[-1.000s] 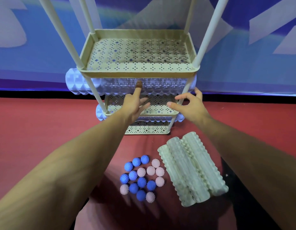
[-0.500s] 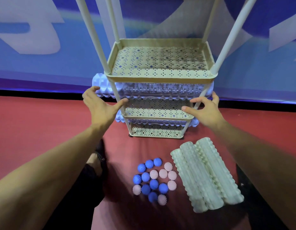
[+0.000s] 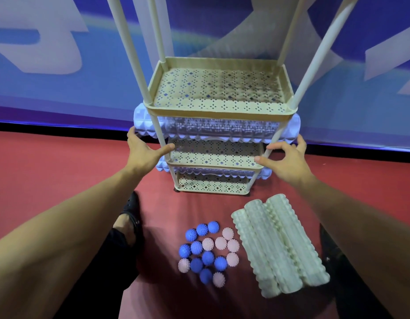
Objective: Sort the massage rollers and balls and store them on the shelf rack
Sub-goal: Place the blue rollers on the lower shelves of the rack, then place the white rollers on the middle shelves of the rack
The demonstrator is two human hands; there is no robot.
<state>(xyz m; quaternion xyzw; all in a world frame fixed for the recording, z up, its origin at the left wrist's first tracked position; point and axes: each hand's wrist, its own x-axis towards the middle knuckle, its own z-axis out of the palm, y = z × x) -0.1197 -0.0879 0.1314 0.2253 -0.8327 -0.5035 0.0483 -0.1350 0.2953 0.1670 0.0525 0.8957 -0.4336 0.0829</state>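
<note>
Shelf rack [image 3: 219,116] stands on the red floor [image 3: 49,176] against the blue wall; all places below are given relative to it.

- Lavender roller [image 3: 222,131] lies on the tier under the top tray, long axis running left to right across the rack, both ends poking out past the front posts. A second lavender roller [image 3: 213,172] lies one tier lower, same heading, ends also overhanging.
- Left hand [image 3: 143,151] at the rack's front-left post, fingers spread, fingertips touching the upper roller's left end, thumb reaching toward the post. Holds nothing.
- Right hand [image 3: 285,158] at the front-right post, fingers loosely curled and apart, near the roller's right end; whether it touches the roller or the post, cannot tell.
- Three pale green rollers [image 3: 280,245] lie side by side on the floor in front of the rack and to its right, long axes running roughly away from the rack, slightly slanted.
- Spiky balls [image 3: 208,252], blue and pink mixed, cluster on the floor in front of the rack, just left of the green rollers.

Risks, as judged:
- An uneven push from one hand could slide the overhanging roller out the far side
- The rack looks light and tall; a shove could tip it
- Loose balls could scatter if a foot [image 3: 130,212] nudges them
</note>
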